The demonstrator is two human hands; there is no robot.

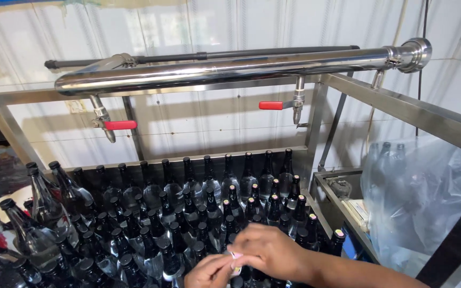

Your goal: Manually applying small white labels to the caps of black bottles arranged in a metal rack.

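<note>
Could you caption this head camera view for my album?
Two hands, left hand and right hand, meet over crowded capped glass bottles beneath a steel pipe.

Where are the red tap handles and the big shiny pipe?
Left red tap handle (119, 125), head view, middle of the lever.
Right red tap handle (271, 105), head view, middle of the lever.
Shiny steel pipe (225, 70), head view, mid-length.

**Two hands meet over a crowd of capped glass bottles**

The left hand and right hand touch at the bottom edge, pinching a small pale item between them. Dark-capped clear bottles stand packed below a steel pipe with two red-handled taps. A plastic bag sits right.
</note>
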